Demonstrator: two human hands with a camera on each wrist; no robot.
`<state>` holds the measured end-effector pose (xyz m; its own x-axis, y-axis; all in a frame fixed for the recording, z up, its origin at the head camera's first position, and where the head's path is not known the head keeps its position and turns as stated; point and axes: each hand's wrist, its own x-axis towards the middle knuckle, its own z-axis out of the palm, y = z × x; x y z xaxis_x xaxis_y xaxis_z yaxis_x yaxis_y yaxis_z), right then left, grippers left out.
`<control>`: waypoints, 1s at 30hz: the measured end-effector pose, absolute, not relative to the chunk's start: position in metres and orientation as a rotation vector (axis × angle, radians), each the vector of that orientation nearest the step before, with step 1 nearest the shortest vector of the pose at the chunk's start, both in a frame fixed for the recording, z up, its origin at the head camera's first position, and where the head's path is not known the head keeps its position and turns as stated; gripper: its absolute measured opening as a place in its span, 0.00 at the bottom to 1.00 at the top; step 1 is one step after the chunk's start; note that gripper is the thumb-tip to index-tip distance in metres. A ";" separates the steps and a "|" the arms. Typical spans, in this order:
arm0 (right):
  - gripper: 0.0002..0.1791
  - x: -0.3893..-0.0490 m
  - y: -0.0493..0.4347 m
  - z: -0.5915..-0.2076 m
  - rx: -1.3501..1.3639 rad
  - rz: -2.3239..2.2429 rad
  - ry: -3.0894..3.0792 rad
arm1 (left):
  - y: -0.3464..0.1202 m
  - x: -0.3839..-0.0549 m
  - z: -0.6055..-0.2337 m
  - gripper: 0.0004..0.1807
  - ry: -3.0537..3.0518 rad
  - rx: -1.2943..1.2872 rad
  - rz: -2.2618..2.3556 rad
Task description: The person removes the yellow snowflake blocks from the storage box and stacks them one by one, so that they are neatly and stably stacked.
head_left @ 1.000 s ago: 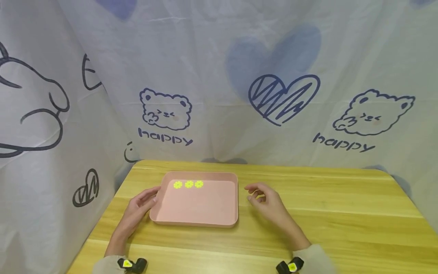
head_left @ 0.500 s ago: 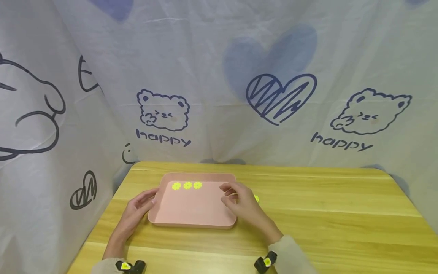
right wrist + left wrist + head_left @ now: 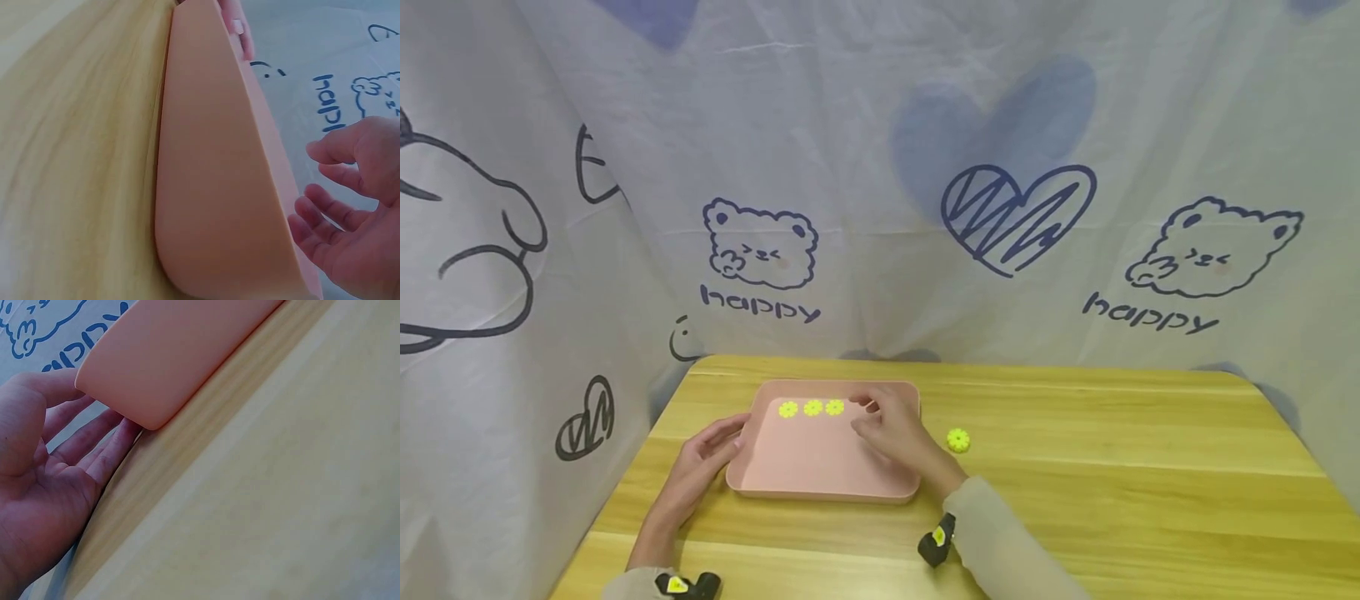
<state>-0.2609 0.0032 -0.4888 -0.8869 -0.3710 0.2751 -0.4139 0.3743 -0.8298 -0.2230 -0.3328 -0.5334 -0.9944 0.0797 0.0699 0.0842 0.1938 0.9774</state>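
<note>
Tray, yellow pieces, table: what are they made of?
Tray: probably moulded plastic, matte; smooth even pink, rounded corners.
Yellow pieces: maybe plastic, given the uniform bright colour; too small to judge finish.
Table: wood or wood-look laminate, soft sheen; grain shows, but can't tell which.

free room under right hand (image 3: 891, 429): pink tray (image 3: 808, 467) floor, running on toward left hand (image 3: 696, 467). blocked just left of right fingertips by three yellow flower pieces (image 3: 809, 407). tray's near wall (image 3: 206, 156) rises on the wrist side. loose yellow flower piece (image 3: 952, 441) just right of right wrist; open table (image 3: 1112, 483) further right. left hand blocks tray's left end.
</note>
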 end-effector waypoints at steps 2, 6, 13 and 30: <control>0.19 -0.265 -0.001 -0.490 0.742 1.580 -2.566 | -0.333 -0.223 -0.533 0.28 -2.426 -0.162 -1.989; 0.20 -0.272 -0.011 -0.496 0.724 1.604 -2.577 | -0.333 -0.222 -0.534 0.28 -2.438 -0.153 -1.979; 0.20 -0.282 -0.026 -0.503 0.681 1.576 -2.655 | -0.332 -0.221 -0.532 0.29 -2.447 -0.136 -1.977; 0.14 -0.290 -0.049 -0.515 0.693 1.185 -2.805 | -0.332 -0.222 -0.534 0.28 -2.432 -0.134 -1.993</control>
<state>-0.2902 -0.0493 -0.5147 -0.9015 -0.3914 0.1848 -0.4054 0.6138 -0.6774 -0.2220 -0.3325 -0.5337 -0.9963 0.0692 0.0503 0.0629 0.1944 0.9789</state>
